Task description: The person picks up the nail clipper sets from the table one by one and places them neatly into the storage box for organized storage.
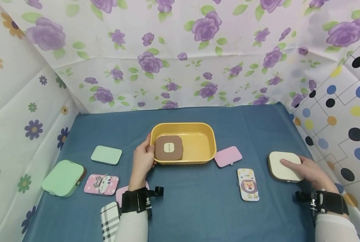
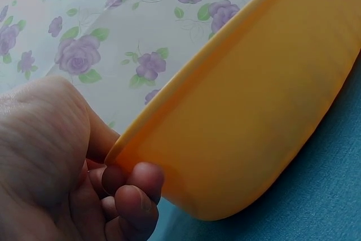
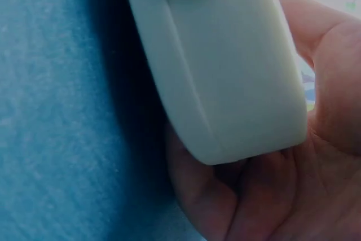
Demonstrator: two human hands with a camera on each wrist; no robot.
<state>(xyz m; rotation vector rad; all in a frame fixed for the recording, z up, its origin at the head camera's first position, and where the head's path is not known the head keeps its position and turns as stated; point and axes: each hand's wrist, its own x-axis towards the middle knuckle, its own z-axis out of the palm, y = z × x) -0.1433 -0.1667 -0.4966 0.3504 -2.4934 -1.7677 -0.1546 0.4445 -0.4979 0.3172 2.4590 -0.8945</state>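
Observation:
My left hand (image 1: 142,158) grips the left end of a yellow plastic tray (image 1: 199,160), thumb at the rim and fingers against the outer wall. The left wrist view shows the curled fingers at one corner of the tray's side (image 2: 242,105). Inside the tray, at its left end, lies a brown rounded square case (image 1: 169,153) with a pale label. Over at the right, my right hand (image 1: 311,171) holds a cream rounded case (image 1: 284,166), thumb on top. In the right wrist view the fingers curl under the cream case (image 3: 225,77), close over the blue cloth.
Right of the tray lie a pink flat case (image 1: 228,156) and a lion-print case (image 1: 248,185). At left are a mint flat case (image 1: 106,155), a green rounded case (image 1: 63,178), a pink patterned case (image 1: 101,184) and a checked case (image 1: 110,218). Patterned cloth walls (image 1: 180,67) surround the blue surface.

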